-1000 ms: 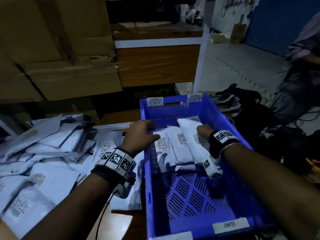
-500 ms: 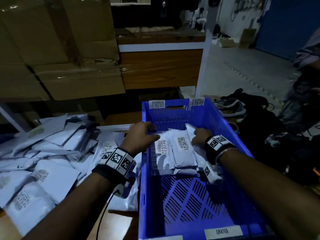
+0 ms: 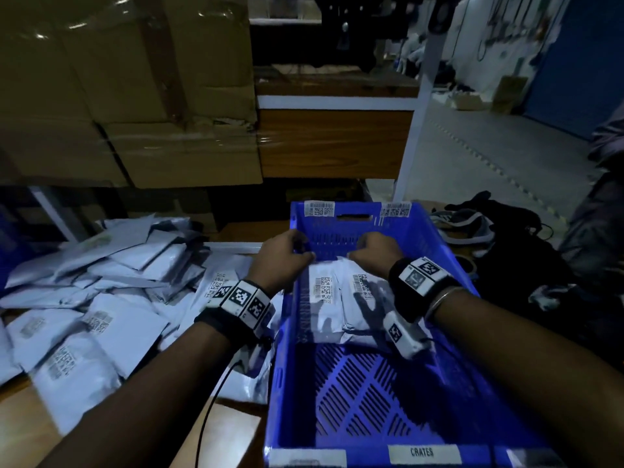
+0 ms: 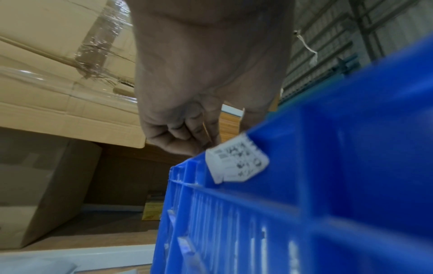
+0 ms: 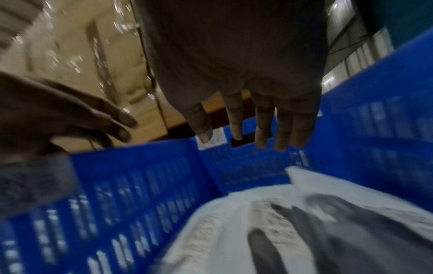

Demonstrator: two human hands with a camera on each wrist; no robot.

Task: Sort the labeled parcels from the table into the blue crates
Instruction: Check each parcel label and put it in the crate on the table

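Note:
A blue crate point(image 3: 449, 251) stands in front of me with several white labeled parcels point(image 3: 337, 298) side by side at its far end. My left hand point(image 3: 283, 258) sits on the crate's left rim near the far corner. In the left wrist view its fingers point(image 4: 178, 137) curl outside the crate wall point(image 4: 328, 185). My right hand point(image 3: 374, 251) hovers over the far ends of the parcels. The right wrist view shows its fingers point(image 5: 262, 129) straight, holding nothing, above the parcels point(image 5: 234, 222). A heap of white labeled parcels point(image 3: 101, 298) covers the table on the left.
Film-wrapped cardboard boxes point(image 3: 135, 96) rise behind the heap. A wooden shelf point(image 3: 337, 143) and a white post point(image 3: 418, 113) stand beyond the crate. Dark bags and shoes point(image 3: 506, 248) lie to the right, with another person point(image 3: 601, 197) at the frame edge.
My right hand has moved left and toward the crate's far wall, off the rightmost parcel. My left hand has slid along the rim toward the far corner.

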